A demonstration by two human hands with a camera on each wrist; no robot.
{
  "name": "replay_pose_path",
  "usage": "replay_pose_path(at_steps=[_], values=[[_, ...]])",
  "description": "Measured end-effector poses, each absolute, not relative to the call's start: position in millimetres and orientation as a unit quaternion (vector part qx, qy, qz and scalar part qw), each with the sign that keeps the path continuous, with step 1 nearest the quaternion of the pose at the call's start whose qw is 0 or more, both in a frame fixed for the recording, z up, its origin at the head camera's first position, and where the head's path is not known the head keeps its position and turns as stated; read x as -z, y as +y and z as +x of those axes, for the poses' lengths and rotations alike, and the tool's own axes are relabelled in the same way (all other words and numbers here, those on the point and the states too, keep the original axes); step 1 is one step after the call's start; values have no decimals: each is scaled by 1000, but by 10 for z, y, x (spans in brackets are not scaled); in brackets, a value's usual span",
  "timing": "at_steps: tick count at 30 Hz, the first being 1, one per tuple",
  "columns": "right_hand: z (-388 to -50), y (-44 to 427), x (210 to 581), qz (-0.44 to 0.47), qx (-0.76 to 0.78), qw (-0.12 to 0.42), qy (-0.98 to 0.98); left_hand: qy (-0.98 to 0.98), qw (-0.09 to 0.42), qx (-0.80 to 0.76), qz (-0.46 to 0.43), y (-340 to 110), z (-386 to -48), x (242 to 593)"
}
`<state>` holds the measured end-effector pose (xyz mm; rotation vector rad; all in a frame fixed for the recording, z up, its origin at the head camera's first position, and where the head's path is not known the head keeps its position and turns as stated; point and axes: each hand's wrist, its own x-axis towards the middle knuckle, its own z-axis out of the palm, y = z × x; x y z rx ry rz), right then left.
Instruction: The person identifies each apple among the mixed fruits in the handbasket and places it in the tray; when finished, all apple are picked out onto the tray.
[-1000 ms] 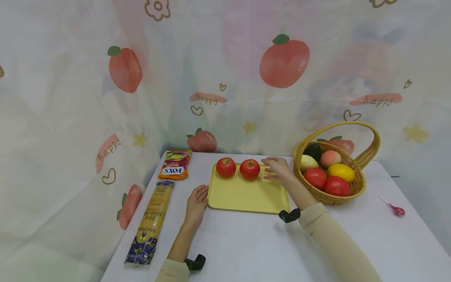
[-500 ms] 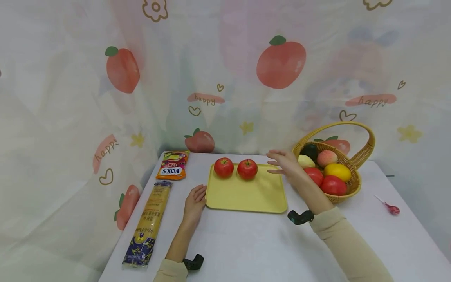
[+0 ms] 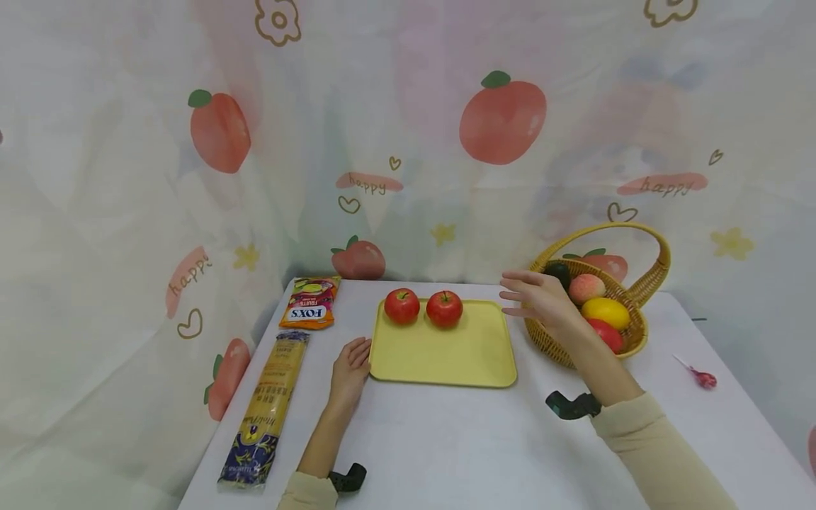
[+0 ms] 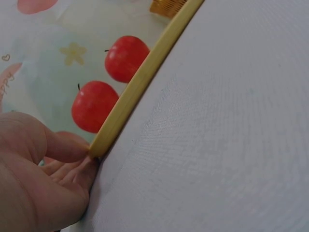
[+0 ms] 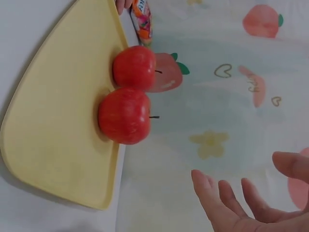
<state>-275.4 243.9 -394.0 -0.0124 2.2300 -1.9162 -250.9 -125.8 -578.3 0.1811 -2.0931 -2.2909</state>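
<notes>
My left hand (image 3: 349, 368) is at the left edge of a yellow tray (image 3: 440, 358). In the left wrist view, the thumb (image 4: 72, 149) and the fingers meet at the tray's rim and grip it there. Two red apples (image 3: 401, 306) lie side by side at the tray's back edge. My right hand (image 3: 542, 301) holds nothing and hovers between the tray and a wicker basket (image 3: 640, 340), partly covering the basket. Its fingers (image 5: 208, 193) are spread and loosely bent, well apart from the apples in the right wrist view.
In the basket are a peach (image 3: 586, 288), a yellow lemon-like fruit (image 3: 605, 312), a dark green fruit and red fruit. A FOX'S candy bag (image 3: 310, 303) and a spaghetti pack (image 3: 266, 407) lie at left. A lollipop (image 3: 704, 380) lies at right. Printed cloth hangs behind.
My right hand has moved right, from beside the right apple to in front of the basket. The left hand, tray and apples stay in place while the head view shifts slightly.
</notes>
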Motion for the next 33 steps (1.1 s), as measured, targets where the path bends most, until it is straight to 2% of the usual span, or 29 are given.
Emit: replay_pose_path(at_steps=[12, 24, 33], values=[[-2655, 2937, 3888, -35, 636, 81, 766, -677, 18, 733, 69, -1300, -2530, 5763], [-2584, 3501, 3933, -3, 617, 67, 784, -680, 10, 729, 74, -1273, -2510, 5776], [-2579, 3803, 4051, 66, 465, 52, 881, -683, 11, 727, 72, -1242, -2516, 5782]])
